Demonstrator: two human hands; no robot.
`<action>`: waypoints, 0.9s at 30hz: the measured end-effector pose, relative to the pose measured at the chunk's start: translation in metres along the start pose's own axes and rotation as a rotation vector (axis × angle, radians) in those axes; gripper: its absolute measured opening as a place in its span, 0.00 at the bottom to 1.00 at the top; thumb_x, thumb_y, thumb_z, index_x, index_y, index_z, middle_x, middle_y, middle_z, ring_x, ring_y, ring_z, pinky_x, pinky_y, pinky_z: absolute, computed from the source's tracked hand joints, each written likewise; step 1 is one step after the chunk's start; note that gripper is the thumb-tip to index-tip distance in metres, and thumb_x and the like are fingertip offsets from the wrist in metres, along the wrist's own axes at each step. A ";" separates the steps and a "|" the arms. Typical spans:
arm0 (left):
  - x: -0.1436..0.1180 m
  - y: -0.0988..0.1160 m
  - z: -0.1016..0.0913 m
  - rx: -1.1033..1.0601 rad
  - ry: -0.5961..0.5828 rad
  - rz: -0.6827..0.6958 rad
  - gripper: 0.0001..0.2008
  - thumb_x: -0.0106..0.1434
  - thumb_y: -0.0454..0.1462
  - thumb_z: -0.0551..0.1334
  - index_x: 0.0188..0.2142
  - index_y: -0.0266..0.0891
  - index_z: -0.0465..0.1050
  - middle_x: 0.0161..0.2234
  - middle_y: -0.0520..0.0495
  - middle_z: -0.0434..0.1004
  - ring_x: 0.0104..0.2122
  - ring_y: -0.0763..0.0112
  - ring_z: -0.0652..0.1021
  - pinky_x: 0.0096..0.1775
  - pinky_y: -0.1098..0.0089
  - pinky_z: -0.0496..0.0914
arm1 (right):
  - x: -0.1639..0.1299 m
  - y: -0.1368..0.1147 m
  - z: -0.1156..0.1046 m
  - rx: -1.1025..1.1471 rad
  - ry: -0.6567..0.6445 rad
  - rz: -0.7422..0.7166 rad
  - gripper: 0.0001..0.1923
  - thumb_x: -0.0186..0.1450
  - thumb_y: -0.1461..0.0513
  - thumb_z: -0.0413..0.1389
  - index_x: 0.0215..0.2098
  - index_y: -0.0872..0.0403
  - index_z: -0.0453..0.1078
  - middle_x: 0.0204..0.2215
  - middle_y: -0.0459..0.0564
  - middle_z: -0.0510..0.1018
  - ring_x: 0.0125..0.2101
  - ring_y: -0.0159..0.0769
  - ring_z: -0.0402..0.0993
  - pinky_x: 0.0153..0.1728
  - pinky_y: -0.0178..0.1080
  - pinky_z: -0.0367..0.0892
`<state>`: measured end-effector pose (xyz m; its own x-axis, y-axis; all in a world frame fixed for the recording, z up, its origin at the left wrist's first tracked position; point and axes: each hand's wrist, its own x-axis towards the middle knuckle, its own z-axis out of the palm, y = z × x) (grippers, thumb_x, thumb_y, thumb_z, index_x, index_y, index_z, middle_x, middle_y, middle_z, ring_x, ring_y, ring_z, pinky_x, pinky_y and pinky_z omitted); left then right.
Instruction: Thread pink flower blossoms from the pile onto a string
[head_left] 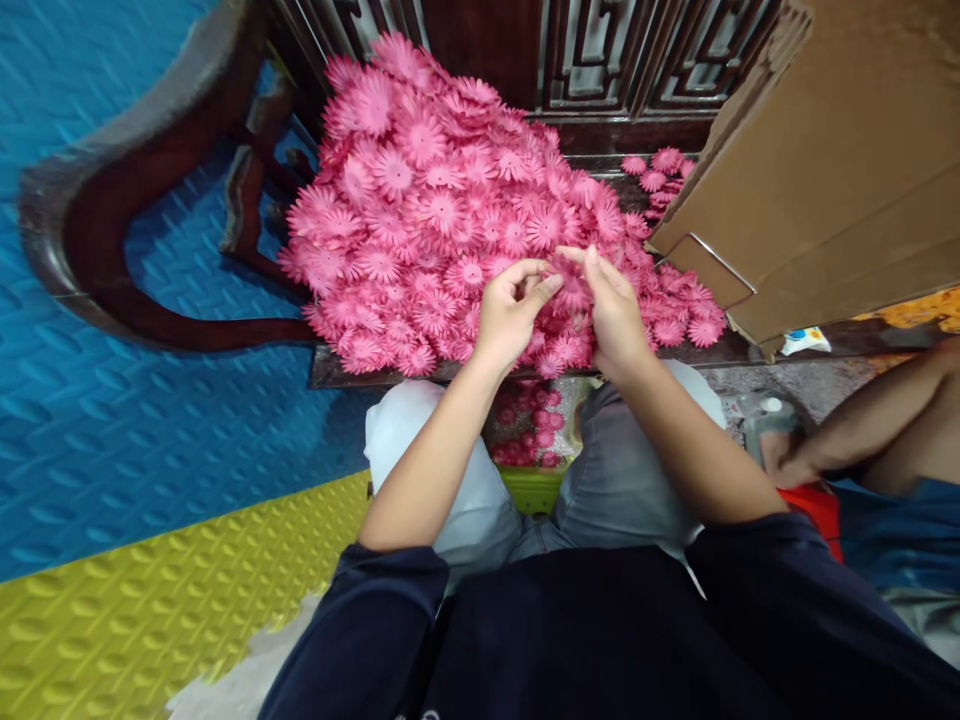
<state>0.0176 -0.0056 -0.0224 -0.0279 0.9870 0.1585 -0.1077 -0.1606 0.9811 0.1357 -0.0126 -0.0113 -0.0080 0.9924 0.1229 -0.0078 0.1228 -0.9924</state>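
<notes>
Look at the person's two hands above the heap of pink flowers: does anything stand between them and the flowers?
Nothing visible does. The left hand and right hand meet directly over the pink flower heap, fingertips pinching a flower.

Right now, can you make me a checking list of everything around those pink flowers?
Surface: dark wooden bench, almost covered by flowers.
Job's things: big heap of pink paper flowers; more pink flowers in a container between the knees.
Clutter: a few loose flowers behind the heap, beside the cardboard box.
Hands: left hand and right hand meet over the heap's front edge, fingertips pinched on a pink flower.
Cables: nothing seen.
Surroundings: cardboard box at right; blue mat and yellow mat on the floor; carved dark wood behind; another person's arm at far right.
</notes>
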 end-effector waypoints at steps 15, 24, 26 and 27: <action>-0.005 0.009 -0.005 0.123 -0.054 0.117 0.23 0.50 0.59 0.62 0.28 0.41 0.69 0.20 0.55 0.55 0.22 0.76 0.61 0.28 0.72 0.60 | 0.006 -0.007 -0.013 0.231 -0.239 0.305 0.13 0.55 0.52 0.61 0.33 0.51 0.70 0.19 0.39 0.68 0.17 0.24 0.59 0.21 0.32 0.63; -0.010 0.011 -0.001 0.374 0.022 0.285 0.17 0.61 0.52 0.56 0.31 0.41 0.67 0.29 0.50 0.67 0.33 0.71 0.70 0.37 0.70 0.66 | 0.003 -0.014 -0.008 0.177 -0.181 0.230 0.14 0.55 0.52 0.61 0.31 0.49 0.63 0.22 0.40 0.67 0.25 0.30 0.68 0.31 0.37 0.69; -0.013 0.013 0.001 0.455 0.100 0.341 0.15 0.62 0.49 0.56 0.31 0.41 0.67 0.32 0.48 0.71 0.36 0.70 0.72 0.40 0.69 0.66 | 0.004 -0.015 -0.005 0.144 -0.124 0.191 0.14 0.55 0.53 0.61 0.31 0.50 0.62 0.25 0.41 0.69 0.28 0.30 0.69 0.33 0.37 0.69; -0.014 0.013 0.003 0.484 0.141 0.368 0.14 0.63 0.48 0.56 0.31 0.41 0.67 0.33 0.48 0.71 0.37 0.69 0.72 0.41 0.69 0.67 | 0.004 -0.015 -0.004 0.129 -0.099 0.162 0.14 0.55 0.53 0.60 0.31 0.50 0.62 0.26 0.42 0.70 0.30 0.30 0.70 0.34 0.37 0.69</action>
<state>0.0196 -0.0219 -0.0115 -0.1121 0.8519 0.5116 0.3957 -0.4340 0.8093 0.1398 -0.0101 0.0041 -0.1179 0.9925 -0.0313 -0.1259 -0.0462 -0.9910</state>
